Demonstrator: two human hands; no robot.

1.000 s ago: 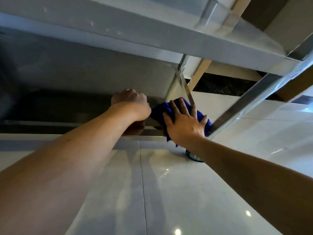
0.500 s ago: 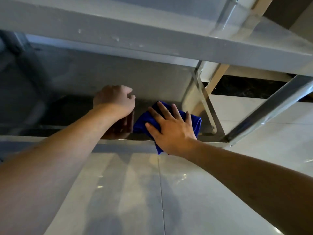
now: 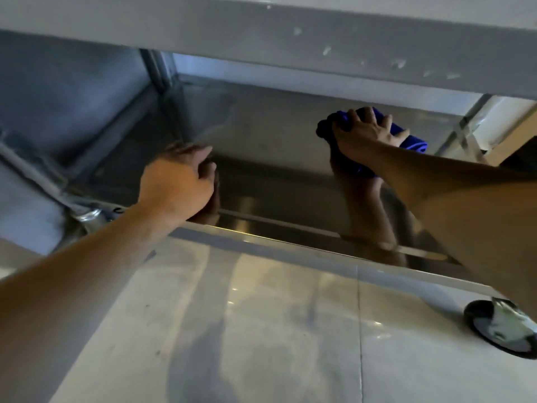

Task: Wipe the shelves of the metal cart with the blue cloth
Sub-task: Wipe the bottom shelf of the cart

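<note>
Blue cloth (image 3: 412, 142): bunched, lying on the lower shelf (image 3: 276, 146) of the metal cart (image 3: 290, 27), toward the far right part of that shelf and close to its back wall; folds of it stick out to the left and right of the hand covering it, and a darker strip shows below the wrist. Right hand (image 3: 363, 138): palm down on top of the cloth, fingers (image 3: 353, 117) spread and slightly bent over the bunch, pressing it onto the shelf surface; the right forearm reaches in from the lower right across the shelf's front lip. Left hand (image 3: 178, 181): well apart from the cloth, on the left half of the same shelf near its front edge; fingers curled under with the knuckles raised, resting on the shelf and holding nothing that can be seen; whether the fingertips grip the rim cannot be told. Shelf surface: polished steel, mirroring both hands and the right forearm. Upper shelf: its pale front edge runs across the top of the view above both hands. Cart frame: an upright post (image 3: 158, 71) at the back left corner, a slanted bar at the far left. Caster wheel (image 3: 502, 330): dark tyre, under the cart's near right corner, standing on the glossy tiled floor (image 3: 261, 330).
</note>
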